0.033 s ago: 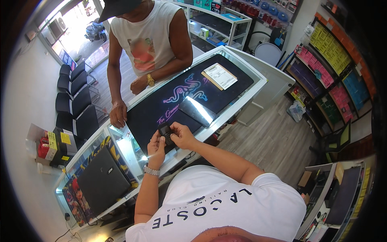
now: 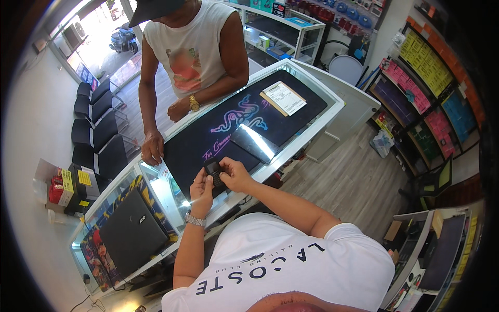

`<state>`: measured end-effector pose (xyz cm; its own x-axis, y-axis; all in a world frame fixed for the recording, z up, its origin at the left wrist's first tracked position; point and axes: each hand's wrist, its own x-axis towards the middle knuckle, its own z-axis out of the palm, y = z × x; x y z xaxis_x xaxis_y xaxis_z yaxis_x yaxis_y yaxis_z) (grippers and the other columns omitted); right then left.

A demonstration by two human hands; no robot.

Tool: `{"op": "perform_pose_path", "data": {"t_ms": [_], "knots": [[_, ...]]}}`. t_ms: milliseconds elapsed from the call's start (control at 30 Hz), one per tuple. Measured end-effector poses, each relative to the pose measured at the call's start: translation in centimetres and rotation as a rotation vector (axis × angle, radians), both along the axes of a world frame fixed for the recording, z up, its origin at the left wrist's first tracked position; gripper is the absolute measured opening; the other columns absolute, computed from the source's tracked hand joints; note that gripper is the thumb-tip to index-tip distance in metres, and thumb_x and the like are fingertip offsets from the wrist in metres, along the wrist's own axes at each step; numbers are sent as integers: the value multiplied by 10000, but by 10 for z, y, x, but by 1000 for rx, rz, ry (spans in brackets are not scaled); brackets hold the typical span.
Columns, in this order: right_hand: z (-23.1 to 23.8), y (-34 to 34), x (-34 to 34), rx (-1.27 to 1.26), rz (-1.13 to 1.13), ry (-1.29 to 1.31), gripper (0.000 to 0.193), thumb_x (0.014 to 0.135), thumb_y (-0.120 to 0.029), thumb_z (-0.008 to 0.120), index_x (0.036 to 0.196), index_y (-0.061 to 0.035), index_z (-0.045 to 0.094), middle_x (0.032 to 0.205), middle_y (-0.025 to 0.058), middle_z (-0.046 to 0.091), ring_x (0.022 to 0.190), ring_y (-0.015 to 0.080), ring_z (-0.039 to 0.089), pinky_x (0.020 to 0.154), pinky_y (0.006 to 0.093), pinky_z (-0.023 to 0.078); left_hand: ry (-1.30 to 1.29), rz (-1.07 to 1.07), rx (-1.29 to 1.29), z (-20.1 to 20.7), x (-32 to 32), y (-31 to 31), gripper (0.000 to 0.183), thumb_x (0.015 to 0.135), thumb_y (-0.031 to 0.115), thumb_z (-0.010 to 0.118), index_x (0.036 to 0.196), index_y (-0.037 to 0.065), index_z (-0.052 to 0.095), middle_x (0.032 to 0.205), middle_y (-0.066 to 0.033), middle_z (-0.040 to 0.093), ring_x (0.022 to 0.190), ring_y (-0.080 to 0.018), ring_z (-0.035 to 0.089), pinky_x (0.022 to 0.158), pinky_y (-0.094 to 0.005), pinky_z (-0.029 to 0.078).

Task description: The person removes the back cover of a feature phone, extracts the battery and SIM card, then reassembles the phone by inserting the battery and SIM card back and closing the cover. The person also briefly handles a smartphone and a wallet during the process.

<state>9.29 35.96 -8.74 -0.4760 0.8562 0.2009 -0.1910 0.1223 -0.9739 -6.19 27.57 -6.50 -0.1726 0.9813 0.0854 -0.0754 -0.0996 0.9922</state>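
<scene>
A small black keypad phone [image 2: 212, 168] is held upright between my two hands above the near edge of the dark desk mat [image 2: 192, 151]. My left hand [image 2: 201, 190] grips its left side, with the thumb over the front. Around the phone's right side my right hand [image 2: 235, 176] is closed, its thumb near the keys. Just beyond my right hand, a black tablet-like slab [image 2: 254, 142] lies on the mat, its glossy face reflecting a bright light. Farther right rests a clipboard-like pad with a white printed form [image 2: 285, 98].
Across the glass counter [image 2: 332, 106] a person in a sleeveless white shirt [image 2: 182, 52] leans, one hand [image 2: 152, 147] on the counter's far left edge. A closed black laptop [image 2: 133, 231] lies on the left counter section. Black chairs [image 2: 99, 130] line the left wall; stocked shelves [image 2: 431, 93] stand at right.
</scene>
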Motion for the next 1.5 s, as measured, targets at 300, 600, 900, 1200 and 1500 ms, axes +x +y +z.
{"op": "perform_pose_path", "data": {"t_ms": [300,600,900,1200,1500], "knots": [[-4,2,1,-59,8,-25,172,894,25,592,1064,5,600,895,47,676,796,64,617,688,247,493,-55,7,9,-6,0,1,453,1069,142,595,1487,-13,514,1169,-15,688,945,-38,595,785,-193,491],[4,0,1,-60,30,-23,196,907,85,559,1091,18,574,973,74,682,873,88,656,773,258,524,-43,-9,7,-4,-2,-1,467,1078,91,563,1488,-99,447,1223,-111,690,1068,-98,634,936,-248,521],[8,-2,0,-91,51,13,211,917,103,536,1106,15,570,1010,83,689,922,97,653,816,263,527,-65,-13,30,-7,-2,0,472,1076,121,581,1497,-59,466,1193,-74,690,1010,-76,630,879,-243,526],[8,-3,1,-67,46,12,211,912,103,534,1100,17,581,986,68,685,894,78,637,791,244,521,-78,-32,31,-5,-3,-1,434,1080,60,533,1479,-94,455,1271,-112,681,1110,-94,623,967,-246,503],[5,-1,-2,-56,38,14,201,918,89,546,1103,23,590,984,68,689,872,67,635,761,227,513,-49,-15,26,0,-2,-1,428,1078,61,532,1467,-102,461,1264,-128,690,1117,-95,622,975,-248,496]]}}
